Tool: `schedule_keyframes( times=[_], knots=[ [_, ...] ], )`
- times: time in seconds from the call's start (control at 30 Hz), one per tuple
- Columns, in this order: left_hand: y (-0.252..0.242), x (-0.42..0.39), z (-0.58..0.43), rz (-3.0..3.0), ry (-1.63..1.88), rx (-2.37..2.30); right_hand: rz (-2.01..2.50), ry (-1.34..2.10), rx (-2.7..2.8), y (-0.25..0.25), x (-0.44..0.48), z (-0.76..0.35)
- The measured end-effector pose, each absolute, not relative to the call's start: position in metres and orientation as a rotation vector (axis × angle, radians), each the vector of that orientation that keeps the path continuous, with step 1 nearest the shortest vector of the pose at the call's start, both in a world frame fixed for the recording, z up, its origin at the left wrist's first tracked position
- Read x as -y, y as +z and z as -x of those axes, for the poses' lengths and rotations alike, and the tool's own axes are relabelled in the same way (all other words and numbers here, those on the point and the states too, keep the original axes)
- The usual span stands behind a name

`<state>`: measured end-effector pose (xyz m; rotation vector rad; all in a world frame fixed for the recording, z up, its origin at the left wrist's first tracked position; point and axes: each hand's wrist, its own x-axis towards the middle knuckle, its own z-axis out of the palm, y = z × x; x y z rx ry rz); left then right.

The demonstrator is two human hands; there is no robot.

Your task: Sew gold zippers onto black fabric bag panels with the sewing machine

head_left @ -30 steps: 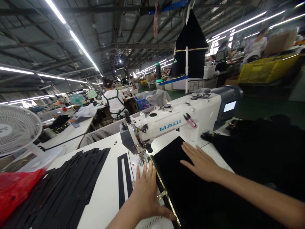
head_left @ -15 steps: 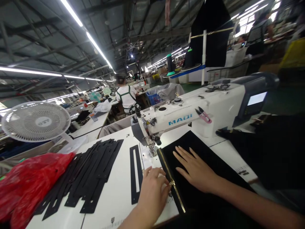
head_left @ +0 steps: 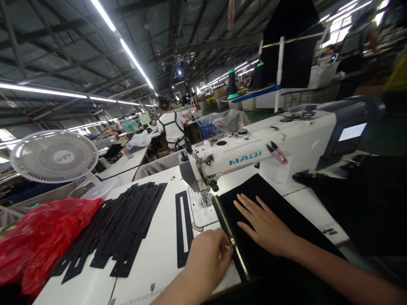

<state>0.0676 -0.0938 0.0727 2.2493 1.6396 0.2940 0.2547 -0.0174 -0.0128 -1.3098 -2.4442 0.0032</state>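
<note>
A black fabric piece [head_left: 280, 203] lies on the white sewing table, with a gold-toothed zipper [head_left: 240, 258] along its left edge. My left hand [head_left: 208, 258] is closed at that edge, thumb and fingers pinching the zipper pull [head_left: 232, 243]. Flat on the cloth, to the right of the zipper, rests my right hand [head_left: 262, 222], fingers stretched out. The zipper's far end lies beside the presser foot [head_left: 207, 199] of the white sewing machine [head_left: 254, 148]. Left of the needle plate is a black slotted strip [head_left: 182, 228].
Many black slotted strips [head_left: 127, 224] are heaped on the left, beside a red plastic bag [head_left: 47, 237] and a white fan [head_left: 57, 156]. Pink-handled thread snips [head_left: 277, 153] sit against the machine's arm. More dark fabric [head_left: 372, 203] lies right. A person [head_left: 171, 127] works farther back.
My left hand has drawn nearer to me and its fingers have closed at the zipper pull. My right hand stays flat on the fabric. The view has shifted slightly.
</note>
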Motion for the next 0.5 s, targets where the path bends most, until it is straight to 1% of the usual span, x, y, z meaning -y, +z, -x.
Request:
schedule_keyframes(
  times=[0.07,0.13,0.23,0.27,0.4,0.5],
  knots=[
    [0.073,0.103,-0.062,-2.454,0.315,-1.413,1.307,-0.015,2.441,-0.011,0.018,-0.255],
    [0.071,0.109,-0.043,-2.579,0.353,-1.320,1.287,-0.029,2.445,-0.005,0.018,-0.252],
    [0.055,0.109,0.004,-2.743,0.442,-1.584,1.191,-0.051,2.459,0.009,0.016,-0.239],
    [0.045,0.108,0.020,-2.807,0.410,-1.652,1.142,-0.044,2.468,0.013,0.015,-0.233],
    [0.003,0.116,0.057,-3.087,0.188,-1.538,1.039,0.118,2.551,0.020,0.004,-0.209],
    [-0.007,0.127,0.062,-3.167,0.038,-1.577,1.072,0.225,2.582,0.019,-0.005,-0.203]
  ],
)
